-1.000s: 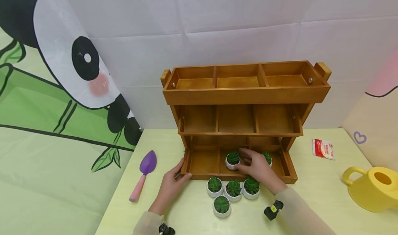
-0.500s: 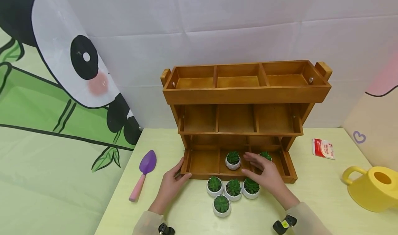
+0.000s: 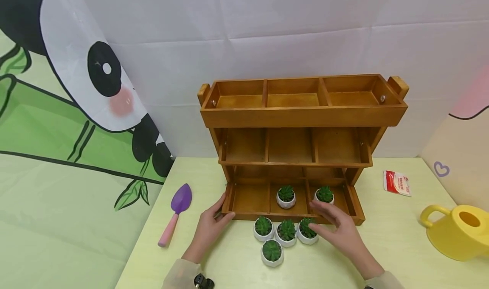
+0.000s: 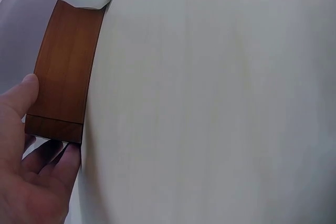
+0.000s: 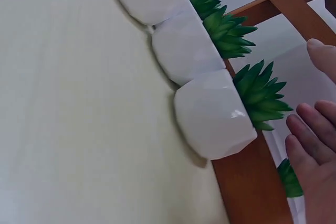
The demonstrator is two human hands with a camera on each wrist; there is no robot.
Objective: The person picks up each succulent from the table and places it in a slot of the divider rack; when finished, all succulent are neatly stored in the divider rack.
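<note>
The right hand [image 3: 340, 231] has let go of the white-potted succulent [image 3: 285, 202] in the bottom tray's [image 3: 250, 217] middle compartment and drawn away to its 4 o'clock, thumb and fingers apart, holding nothing. That pot stands upright by itself, so its placing looks finished. The withdrawal also uncovers the second succulent [image 3: 324, 192], at 3 o'clock in the right compartment; two pots now sit in the tray.

Between 8 and 9 o'clock, the left hand [image 3: 212, 227] remains clamped on the tray's end, thumb against the front corner, probably steadying it. At 6 o'clock, outside the tray, a row of three succulents [image 3: 286, 233] stands in front, with a fourth pot [image 3: 272, 255] nearer the person. Whether the right thumb touches the row's nearest leaves cannot be told
</note>
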